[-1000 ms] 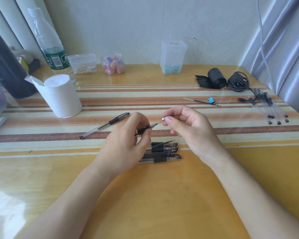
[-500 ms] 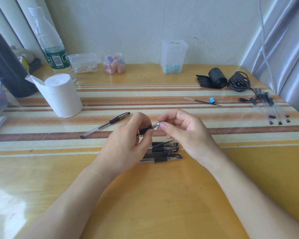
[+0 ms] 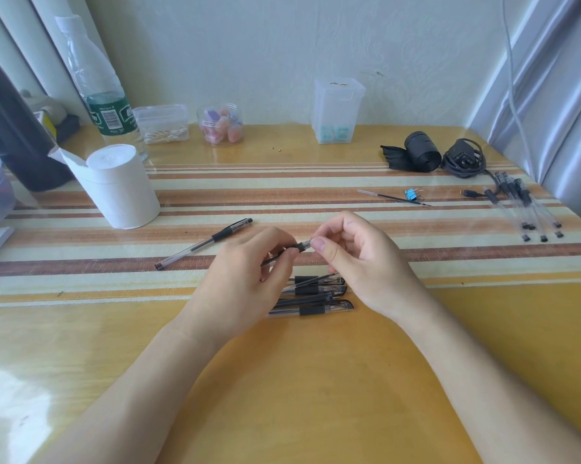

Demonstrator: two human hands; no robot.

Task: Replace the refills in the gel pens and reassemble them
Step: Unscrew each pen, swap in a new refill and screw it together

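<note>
Where the hands meet: over the near part of the brown-and-cream striped table mat (image 3: 316,182), just above the pen pile. I log them close together, joined by one pen.
Left hand (image 3: 245,283): fingers curled; thumb and forefinger pinch the black rubber grip of a clear-barrelled gel pen (image 3: 291,250). The barrel runs back under the fingers, mostly hidden.
Right hand (image 3: 359,262): thumb and forefinger pinch the small clear tip cone (image 3: 305,244) at the pen's front end; the other fingers are curled loosely.
Tip cone seating: it meets the end of the grip; I cannot tell whether it is fully screwed home.
Held pen attitude: off the table, tilted, front end up and to the right.
Pen pile (image 3: 316,298): several clear black-grip pens side by side on the glossy yellow wooden table (image 3: 316,380), under the hands.
Single pen (image 3: 202,244): alone on the mat, left of the hands, lying slantwise.
Loose thin black refill (image 3: 389,196): on the mat at right, just beside a small blue binder clip (image 3: 409,194).
Row of clear pens (image 3: 530,209): far right, near the table edge.
White paper roll (image 3: 121,189): upright, at left.
</note>
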